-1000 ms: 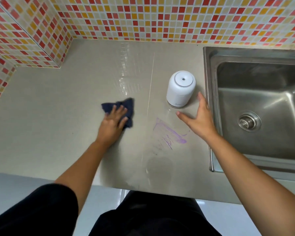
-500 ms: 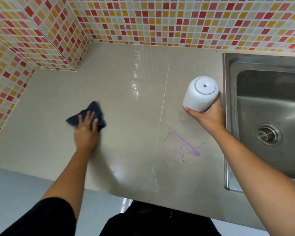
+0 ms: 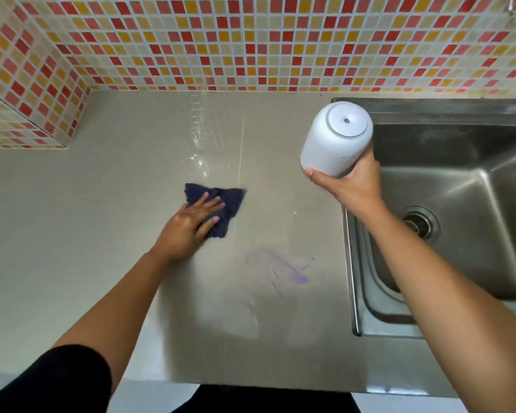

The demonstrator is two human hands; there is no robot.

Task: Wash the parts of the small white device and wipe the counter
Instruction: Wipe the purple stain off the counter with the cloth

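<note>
Versus half a second ago, left hand (image 3: 188, 228) is pressing dark cloth (image 3: 225, 208) flat-fingered, now further right at the counter (image 3: 102, 234) seam. Right hand (image 3: 352, 186) is gripping white device (image 3: 334, 141) round its base, airborne beside the sink (image 3: 459, 189) rim. Long axis tilting, cap pointing 1 o'clock; body lying 11 o'clock of the hand.

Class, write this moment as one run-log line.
left hand: presses dark cloth on counter | right hand: holds white device off counter, near sink | purple stain: not yet wiped
</note>
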